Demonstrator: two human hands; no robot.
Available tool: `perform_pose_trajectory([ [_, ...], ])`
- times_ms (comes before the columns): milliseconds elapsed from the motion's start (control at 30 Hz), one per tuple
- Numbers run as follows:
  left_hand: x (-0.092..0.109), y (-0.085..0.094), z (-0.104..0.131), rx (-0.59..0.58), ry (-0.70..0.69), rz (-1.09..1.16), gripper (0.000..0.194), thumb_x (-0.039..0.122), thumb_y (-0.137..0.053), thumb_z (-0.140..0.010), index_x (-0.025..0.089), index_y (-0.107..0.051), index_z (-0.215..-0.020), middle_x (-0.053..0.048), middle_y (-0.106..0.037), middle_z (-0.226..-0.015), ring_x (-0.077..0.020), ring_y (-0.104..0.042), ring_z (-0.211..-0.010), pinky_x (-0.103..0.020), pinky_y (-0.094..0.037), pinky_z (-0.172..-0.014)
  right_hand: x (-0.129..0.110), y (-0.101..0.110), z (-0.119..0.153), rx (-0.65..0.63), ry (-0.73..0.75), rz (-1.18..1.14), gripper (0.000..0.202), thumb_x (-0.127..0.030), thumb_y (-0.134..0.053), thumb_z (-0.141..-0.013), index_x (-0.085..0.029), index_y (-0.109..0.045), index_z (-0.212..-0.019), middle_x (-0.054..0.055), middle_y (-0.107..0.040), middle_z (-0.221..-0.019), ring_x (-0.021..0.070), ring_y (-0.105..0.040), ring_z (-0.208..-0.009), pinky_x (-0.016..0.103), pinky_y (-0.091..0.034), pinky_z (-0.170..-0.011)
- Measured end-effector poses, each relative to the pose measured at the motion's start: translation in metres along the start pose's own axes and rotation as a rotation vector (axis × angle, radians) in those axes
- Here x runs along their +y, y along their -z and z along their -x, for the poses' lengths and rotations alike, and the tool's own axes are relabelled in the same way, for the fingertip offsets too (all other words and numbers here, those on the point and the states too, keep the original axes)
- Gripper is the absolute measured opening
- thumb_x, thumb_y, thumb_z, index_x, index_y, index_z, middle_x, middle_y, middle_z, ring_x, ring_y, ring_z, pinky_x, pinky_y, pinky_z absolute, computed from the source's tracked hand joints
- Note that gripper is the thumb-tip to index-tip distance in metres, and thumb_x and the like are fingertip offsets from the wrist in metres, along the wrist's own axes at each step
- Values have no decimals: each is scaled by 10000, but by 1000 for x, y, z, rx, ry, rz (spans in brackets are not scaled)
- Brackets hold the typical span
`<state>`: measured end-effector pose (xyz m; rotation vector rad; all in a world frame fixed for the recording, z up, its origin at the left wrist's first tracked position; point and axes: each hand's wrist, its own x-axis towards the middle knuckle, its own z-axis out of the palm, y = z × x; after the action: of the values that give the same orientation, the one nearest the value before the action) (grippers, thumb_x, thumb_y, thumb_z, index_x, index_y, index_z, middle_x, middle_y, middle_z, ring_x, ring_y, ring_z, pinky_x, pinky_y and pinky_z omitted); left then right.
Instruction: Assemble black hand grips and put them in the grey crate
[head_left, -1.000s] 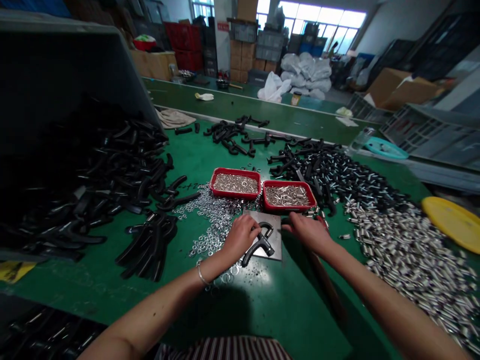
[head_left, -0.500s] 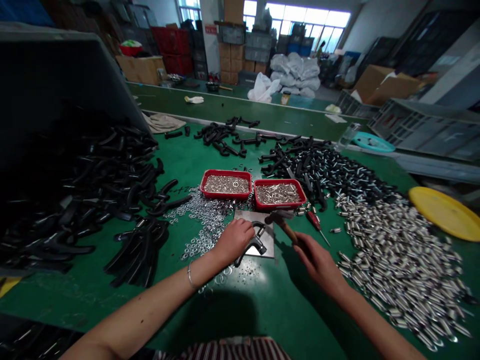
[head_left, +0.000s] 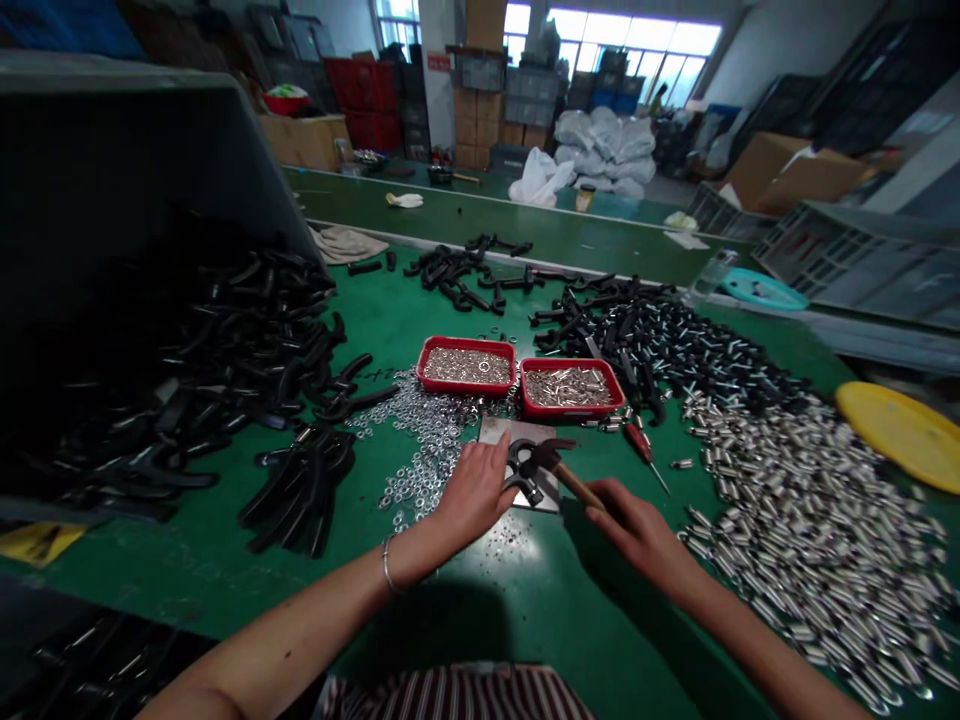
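Note:
My left hand (head_left: pixel 471 492) is closed on a black C-shaped clamp piece (head_left: pixel 531 488) with a handle, keeping it on a square metal plate (head_left: pixel 491 430); the handle is mostly hidden by the hand. In my right hand (head_left: pixel 637 528) is a claw hammer, gripped by its wooden handle (head_left: pixel 576 487). The dark hammer head (head_left: pixel 546 455) is at the clamp piece's right side; whether they touch I cannot tell. Behind the plate stand two red trays: the left tray (head_left: pixel 466 388) holds tiny metal parts, the right tray (head_left: pixel 574 411) small pins.
Loose washers (head_left: pixel 412 480) spread left of the plate. Black handles (head_left: pixel 296 490) lie further left beside a tipped grey bin (head_left: pixel 259 150). On the right are a red screwdriver (head_left: pixel 639 440), a heap of metal cylinders (head_left: pixel 810 530), black-headed bolts (head_left: pixel 697 345) and a yellow lid (head_left: pixel 900 430).
The hammer head has moved down and toward the clamp piece. My left hand has shifted its hold, with the thumb side now against the piece. The whole view has swung slightly.

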<state>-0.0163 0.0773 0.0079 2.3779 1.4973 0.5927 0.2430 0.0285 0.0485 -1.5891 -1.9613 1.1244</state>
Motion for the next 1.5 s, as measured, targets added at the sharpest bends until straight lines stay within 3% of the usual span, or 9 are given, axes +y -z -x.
perform_pose_trajectory([
  [100, -9, 16, -12, -117, 53, 281, 659, 338, -627, -869, 182, -389, -1463, -138, -665, -1144, -303, -627, -1050, -459, -470, -955, 24, -4, 20, 108, -224, -281, 377, -563, -451, -940, -248, -558, -1118, 7, -658, -798, 171, -567, -516, 267, -429, -397],
  [200, -22, 28, -24, -163, 174, 538, 637, 376, -571, -908, 222, -355, -1487, -93, -685, -1092, -242, -663, -963, -388, -519, -878, 52, 4, 25, 160, -195, -144, 356, -554, -449, -938, -249, -616, -1017, 33, -678, -835, 224, -655, -673, 344, -550, -571],
  [333, -35, 25, -28, -31, 145, 320, 501, 296, -655, -826, 186, -564, -1306, -125, -620, -1224, -289, -557, -1165, -471, -426, -1036, 82, 38, -5, 387, -79, 386, 305, -430, -476, -936, -197, -649, -1029, 129, -646, -1050, 284, -648, -993, 429, -505, -920],
  [433, -33, 13, -16, -42, 82, 229, 324, 343, -597, -890, 179, -630, -1166, -120, -619, -1196, -286, -531, -1168, -486, -401, -1050, 90, 58, -40, 428, -211, 645, 304, -389, -482, -946, -158, -587, -1113, 174, -600, -1130, 292, -640, -997, 411, -515, -829],
  [633, -7, -1, -6, -30, 98, 117, 638, 492, -748, -760, 179, -556, -1282, -144, -561, -1296, -345, -482, -1218, -518, -369, -1047, 88, 74, -76, 228, -310, 873, 200, -317, -481, -961, -140, -548, -1025, 172, -657, -1000, 276, -662, -872, 339, -460, -676],
  [767, -10, -2, -24, -102, 61, 155, 486, 337, -673, -828, 178, -569, -1275, -133, -591, -1270, -323, -506, -1209, -502, -378, -1046, 72, 82, -71, 405, -217, 679, 227, -385, -522, -926, -165, -533, -980, 130, -672, -880, 263, -652, -766, 351, -463, -660],
  [1033, -20, -2, -20, -65, 54, 164, 387, 418, -635, -881, 210, -591, -1204, -104, -598, -1211, -300, -515, -1161, -464, -393, -1012, -7, -7, -83, 470, 23, -572, 336, -545, -561, -910, -244, -477, -1034, 17, -703, -856, 180, -691, -639, 316, -576, -584],
  [1200, -15, 2, -19, -78, 83, 149, 438, 433, -703, -835, 212, -583, -1193, -105, -586, -1231, -313, -497, -1173, -474, -367, -1019, -8, -49, -108, 455, 20, -630, 320, -545, -538, -925, -252, -450, -1020, 24, -723, -842, 198, -718, -655, 304, -583, -556],
  [1500, -18, -2, -23, -115, 115, 197, 425, 397, -713, -832, 220, -571, -1192, -96, -586, -1242, -314, -483, -1188, -464, -350, -1018, -7, -50, -114, 440, 19, -580, 320, -542, -525, -935, -248, -455, -1040, 52, -742, -890, 206, -728, -693, 285, -564, -534],
])
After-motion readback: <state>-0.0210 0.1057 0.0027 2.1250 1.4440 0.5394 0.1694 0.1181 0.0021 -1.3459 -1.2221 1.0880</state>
